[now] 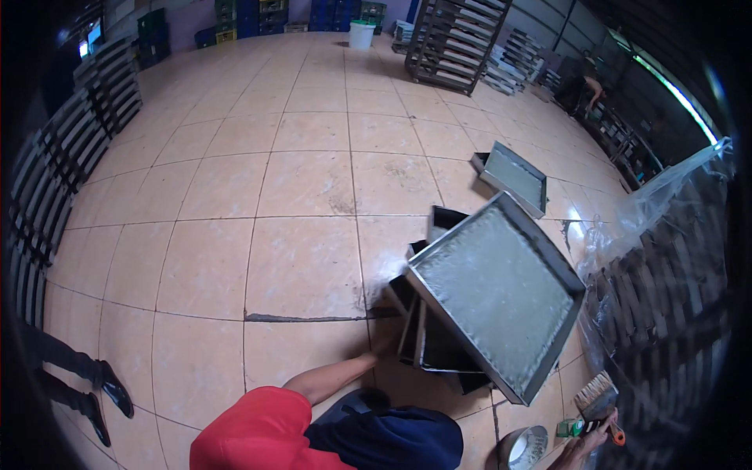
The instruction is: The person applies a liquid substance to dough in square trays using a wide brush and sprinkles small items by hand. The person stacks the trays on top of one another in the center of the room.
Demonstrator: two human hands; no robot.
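Observation:
My right hand (599,435) is closed on a wide paint brush (597,396) with pale bristles and an orange handle end, at the lower right. Beside it is a small green object (569,428) I cannot make out. A round metal pot (523,448) with something whitish inside stands left of that hand. My left hand (384,342) reaches to the near left side of a skewed stack of metal trays; shade hides its fingers. On top of the stack, a large shallow rectangular tray (501,294) lies tilted, its inside greyish and shiny. Darker trays (446,345) stick out beneath it.
Another shallow tray (515,178) lies on the tiled floor (305,184) beyond the stack. Racks stand at left (70,149) and far back (458,39). Clear plastic sheeting (627,227) hangs at right. A white bucket (361,34) is far off. A person's shoes (116,388) show at left; another person bends far right.

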